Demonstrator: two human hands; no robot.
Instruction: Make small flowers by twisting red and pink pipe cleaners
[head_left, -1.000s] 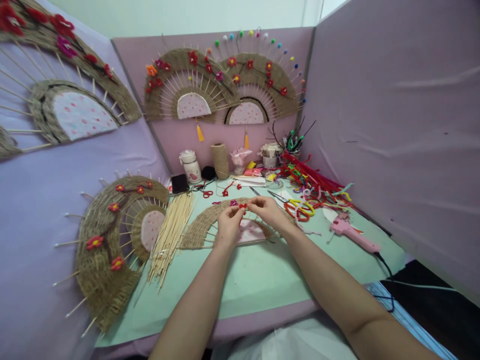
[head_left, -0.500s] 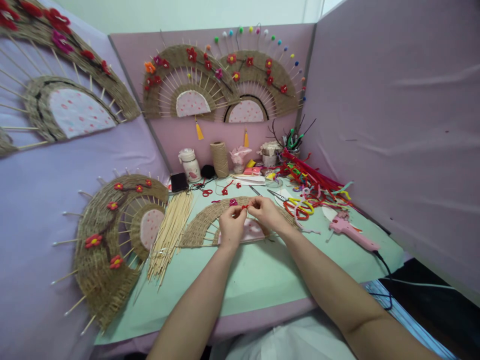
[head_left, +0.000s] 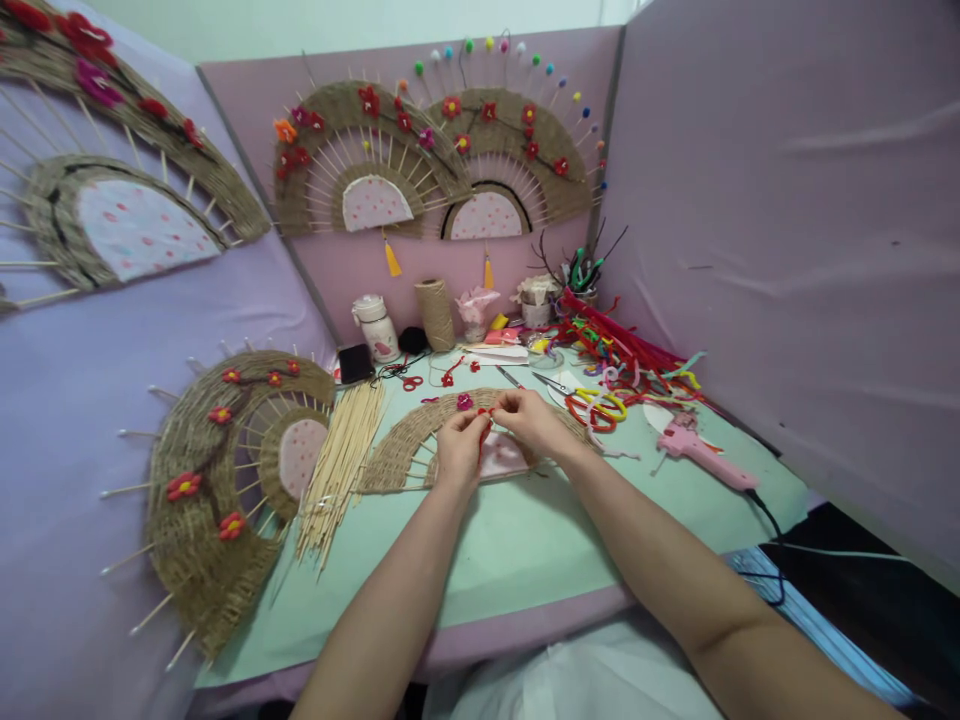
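Pinched between my two hands is a small length of red pipe cleaner (head_left: 484, 414), bent at the fingertips, with a strand hanging down beside my left palm. My left hand (head_left: 460, 450) grips it from the left, fingers closed. From the right, my right hand (head_left: 527, 422) pinches its other part. Beneath both hands a woven twine fan (head_left: 397, 447) lies flat on the table, its pale spotted centre (head_left: 501, 457) partly covered by my hands. A magenta flower (head_left: 465, 401) rests on the fan's upper band, just beyond my fingers.
A bundle of thin sticks (head_left: 341, 460) lies left of the fan. Scissors (head_left: 592, 405), a pink glue gun (head_left: 705, 455) with a cord, and a heap of pipe cleaners (head_left: 630, 345) lie to the right. Behind stand a twine spool (head_left: 435, 315) and a white bottle (head_left: 376, 328).
My fingers have shifted slightly on the red pipe cleaner, and a strand of it now shows along my left palm. The whole view has tilted a little.
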